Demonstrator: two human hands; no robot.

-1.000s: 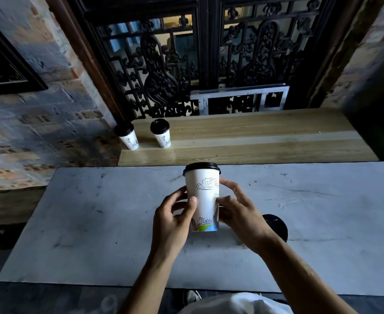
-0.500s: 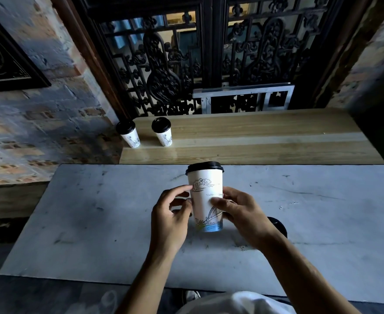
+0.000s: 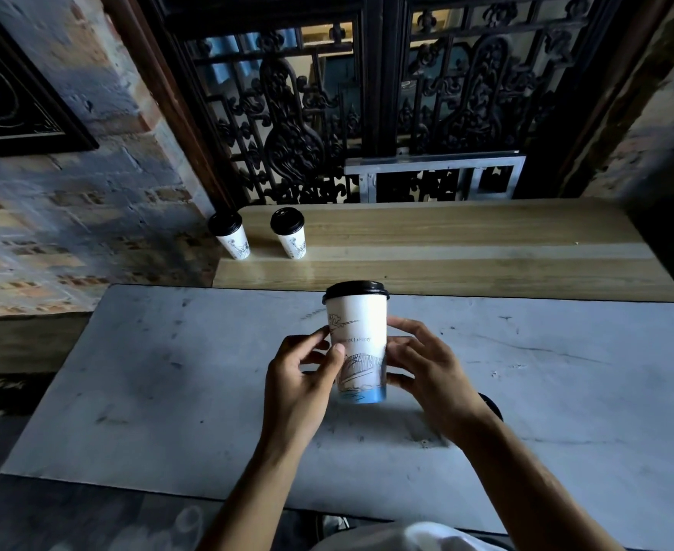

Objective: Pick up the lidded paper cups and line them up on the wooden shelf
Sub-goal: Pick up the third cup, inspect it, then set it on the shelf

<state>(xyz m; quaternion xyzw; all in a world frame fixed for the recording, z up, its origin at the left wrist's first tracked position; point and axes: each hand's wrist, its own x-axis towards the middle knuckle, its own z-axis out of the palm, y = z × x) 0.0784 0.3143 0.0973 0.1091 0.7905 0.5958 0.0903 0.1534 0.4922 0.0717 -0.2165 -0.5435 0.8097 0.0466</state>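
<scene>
A tall white paper cup with a black plastic lid and thin line drawings was held upright over the grey marble table, between both hands. Its bottom band was blue. It was not clear if the cup's bottom touched the table or was just above it.

The left hand was on the cup's left side. Its thumb pressed flat on the cup wall and the other fingers curled around the far side. The right hand was on the cup's right side. Its fingers were spread and touched the wall near the middle and near the bottom. So both hands were closed on that one cup.

Behind the right wrist, part of a round black lid showed near the table's right half. What was under it was hidden.

Past the table's far edge lay the long pale wooden shelf. Two more white paper cups with black lids stood upright at its left end. One small cup was right at the left corner. The other small cup stood just beside it, not touching. The rest of the shelf ran on to the right.

Behind the shelf was a dark carved metal screen. A brick wall was on the left.
</scene>
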